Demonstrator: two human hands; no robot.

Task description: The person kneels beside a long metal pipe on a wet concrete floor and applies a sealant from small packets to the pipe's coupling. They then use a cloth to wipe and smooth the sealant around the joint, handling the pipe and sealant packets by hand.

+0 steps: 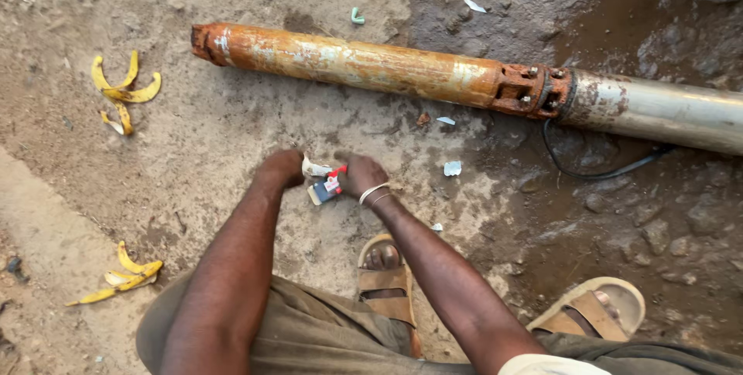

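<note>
Two hands meet low over the dirt, both on one small packet (325, 188), red and blue with a white bit, held just above the ground (232, 135) in front of the person's knees. Left hand (282, 167) curled tight, fingers closed on a white torn flap (315, 167) at the packet's top edge. Right hand (360, 176), bangles (374, 194) at the wrist, fingers pinched shut on the packet's right side. Fingertips themselves mostly hidden behind knuckles, so the exact pinch can't be told.

Handling, as a guess: packet looks light, thin, soft, like a foil or plastic sachet or small tube. It would crumple, not break. Could be slick, so grip near the edges or a sealed seam, not the middle; squeezing the belly might push contents out.

Nearby: long rusty orange pipe (348, 61) lying across the ground beyond the hands, bolted at a flange (534, 90) to a grey metal section (665, 112). Black cable (596, 172) loops under it. Banana peels at upper left (120, 92) and lower left (124, 274), well apart from the hands. Paper scraps (452, 167) lie near the right hand. Sandalled feet, one (385, 278) below the hands, the other (596, 313) off to the right. Wet dark soil (619, 19) at upper right.
</note>
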